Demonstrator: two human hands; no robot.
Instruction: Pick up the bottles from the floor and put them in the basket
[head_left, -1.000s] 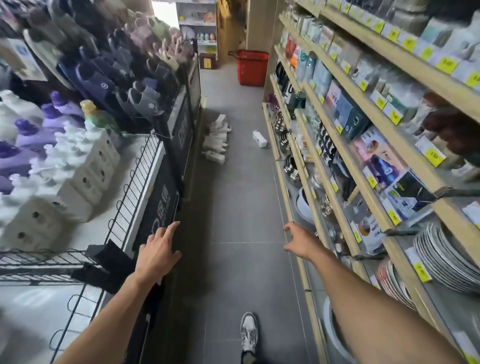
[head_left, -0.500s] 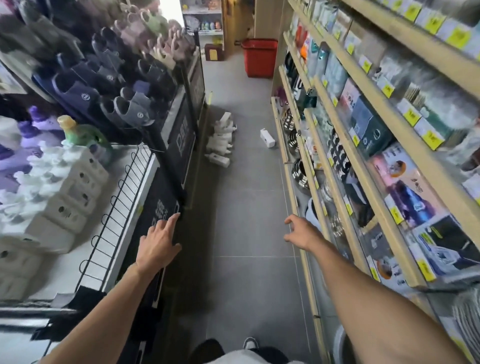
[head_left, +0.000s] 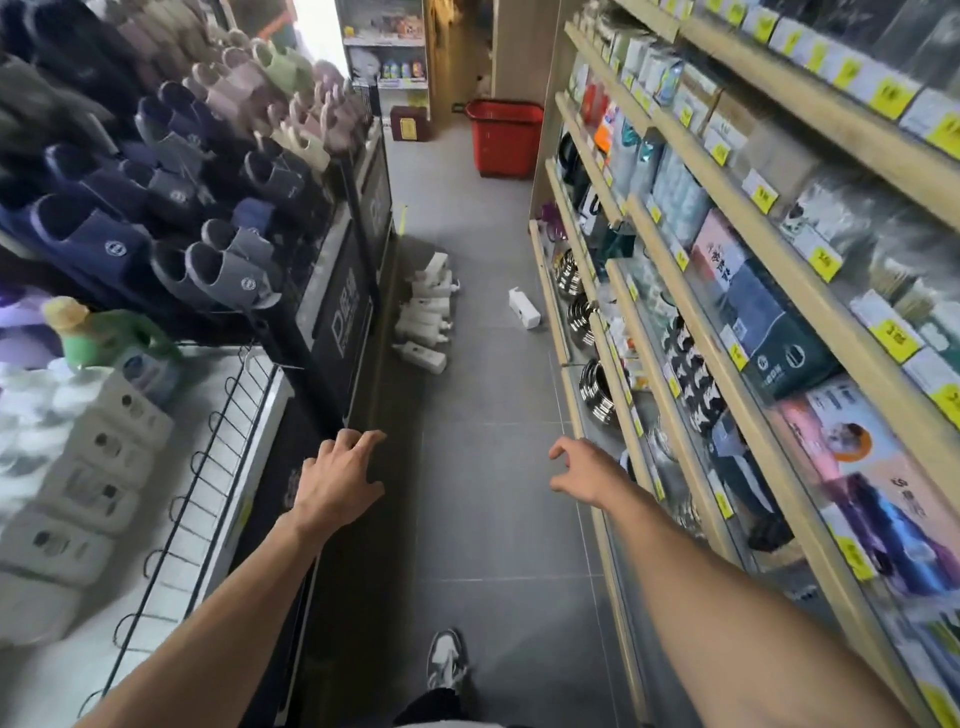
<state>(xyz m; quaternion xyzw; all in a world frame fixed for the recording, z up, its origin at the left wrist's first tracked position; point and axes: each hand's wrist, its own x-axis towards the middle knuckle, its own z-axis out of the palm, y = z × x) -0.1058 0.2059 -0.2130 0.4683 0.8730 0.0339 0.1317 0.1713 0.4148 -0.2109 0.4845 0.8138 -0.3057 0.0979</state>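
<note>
White floor bottles (head_left: 427, 310) overlap; count indeterminate. Red basket (head_left: 504, 140) interior not visible. Yellow price tags (head_left: 889, 97) illegible.

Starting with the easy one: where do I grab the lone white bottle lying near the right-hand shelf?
Take the lone white bottle across its squarish body, from above: it lies on its side on the floor, apart from the pile, its long sides free. The right hand seems nearer.
</note>
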